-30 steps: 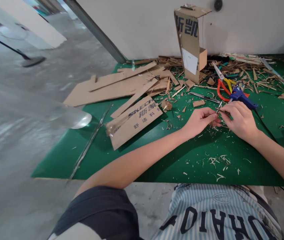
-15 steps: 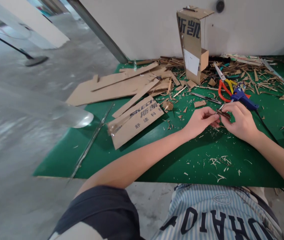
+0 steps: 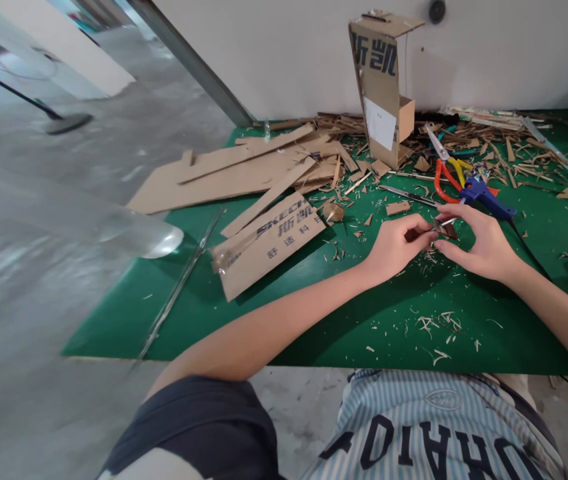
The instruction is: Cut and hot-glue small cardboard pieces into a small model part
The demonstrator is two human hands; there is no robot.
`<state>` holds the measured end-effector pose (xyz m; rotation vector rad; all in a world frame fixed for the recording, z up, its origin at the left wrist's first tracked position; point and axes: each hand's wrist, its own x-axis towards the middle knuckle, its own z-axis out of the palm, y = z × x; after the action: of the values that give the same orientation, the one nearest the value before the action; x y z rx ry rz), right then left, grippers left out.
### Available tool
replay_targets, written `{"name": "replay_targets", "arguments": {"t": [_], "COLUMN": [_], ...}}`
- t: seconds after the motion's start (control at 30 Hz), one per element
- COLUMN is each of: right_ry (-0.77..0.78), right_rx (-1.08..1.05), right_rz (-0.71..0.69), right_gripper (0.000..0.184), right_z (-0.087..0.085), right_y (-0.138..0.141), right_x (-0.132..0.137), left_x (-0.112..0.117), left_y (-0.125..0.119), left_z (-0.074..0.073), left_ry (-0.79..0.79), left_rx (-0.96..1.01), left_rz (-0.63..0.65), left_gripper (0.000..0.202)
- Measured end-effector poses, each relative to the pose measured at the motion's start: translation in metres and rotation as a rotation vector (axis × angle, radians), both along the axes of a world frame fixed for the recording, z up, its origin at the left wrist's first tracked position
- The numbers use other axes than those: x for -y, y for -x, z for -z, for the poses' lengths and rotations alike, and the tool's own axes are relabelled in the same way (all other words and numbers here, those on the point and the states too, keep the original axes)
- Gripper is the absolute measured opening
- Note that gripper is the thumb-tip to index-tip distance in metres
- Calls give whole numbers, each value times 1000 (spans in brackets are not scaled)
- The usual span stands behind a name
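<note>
My left hand (image 3: 400, 245) is closed, thumb and forefinger pinching the near end of a small brown cardboard piece (image 3: 448, 231). Curved around the same piece, my right hand (image 3: 487, 245) has its fingertips at the piece's edge, close to the left fingertips. A thin pale stick-like part (image 3: 447, 222) shows at the piece; its kind is unclear. Both hands are just above the green tabletop (image 3: 344, 300). Just beyond them lie a blue glue gun (image 3: 489, 197), orange-handled scissors (image 3: 445, 177) and a slim cutter knife (image 3: 409, 195).
A tall cardboard stand (image 3: 381, 87) rises at the back, amid many brown scraps. Large cardboard sheets (image 3: 204, 177) and a printed cardboard piece (image 3: 269, 250) lie to the left. A clear plastic strip (image 3: 179, 293) is near the left edge. Pale shavings (image 3: 437, 327) litter the front.
My right thumb and forefinger have spread a little around the small piece, and the piece has turned, showing more of its face and the pale part. The view has shifted slightly.
</note>
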<state>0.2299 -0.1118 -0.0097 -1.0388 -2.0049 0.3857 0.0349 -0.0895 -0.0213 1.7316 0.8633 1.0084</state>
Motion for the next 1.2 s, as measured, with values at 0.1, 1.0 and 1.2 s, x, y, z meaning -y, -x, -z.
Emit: {"name": "replay_targets", "arguments": {"t": [0.1,1.0,1.2], "right_ry": [-22,-107,-159], "right_rx": [31,130,134], "right_rz": [-10,-79,-44], "right_gripper": [35,80,35], "right_z": [-1,2,3], "right_y": [0,-17,-11], "right_x": [-1,-7,-4], "left_x": [0,-6,-9], "left_y": [1,7,8], "left_z": [0,-2,-1], "left_ry": [-32,-396,-400], "left_rx": [-42,-327,-301], "left_rz": [0,41,25], "left_gripper": [18,13,10]}}
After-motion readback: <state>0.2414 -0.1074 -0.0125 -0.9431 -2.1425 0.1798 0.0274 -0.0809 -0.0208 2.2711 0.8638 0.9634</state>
